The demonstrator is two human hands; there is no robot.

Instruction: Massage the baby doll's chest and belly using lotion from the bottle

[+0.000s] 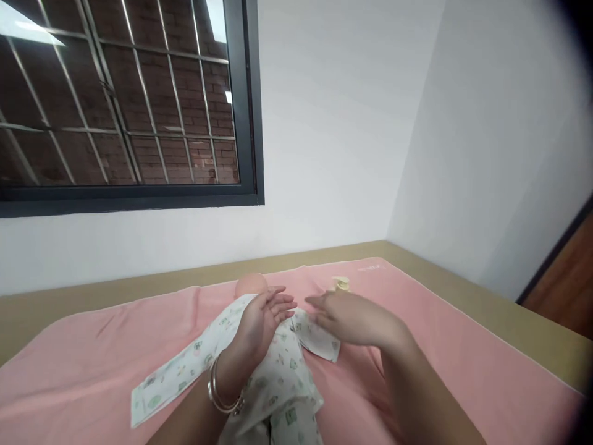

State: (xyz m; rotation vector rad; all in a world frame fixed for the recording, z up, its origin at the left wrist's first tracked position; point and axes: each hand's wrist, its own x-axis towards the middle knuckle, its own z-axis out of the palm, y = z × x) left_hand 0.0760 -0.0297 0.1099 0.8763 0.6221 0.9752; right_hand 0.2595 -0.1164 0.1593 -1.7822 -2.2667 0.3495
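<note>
A white baby outfit with a small green print (pixel 282 364) lies on a pink blanket, one sleeve stretched out to the left and the other to the right. Beyond its collar shows a smooth, rounded, skin-coloured shape (pixel 251 284), like a doll's head, partly hidden. My left hand (pixel 264 318) is over the outfit's upper part, palm turned to the right, fingers extended and holding nothing. Opposite it, my right hand (pixel 354 316) hovers above the right sleeve, back upward, its fingers pointing left and apart. Whether either hand touches the cloth I cannot tell. Bangles circle my left wrist.
The pink blanket (pixel 92 371) covers most of a tan surface (pixel 407 262) that meets white walls. A small pale yellow item (pixel 341 283) lies just past my right hand. A dark-framed, barred window (pixel 252 123) is at the back left; brown wood shows at far right.
</note>
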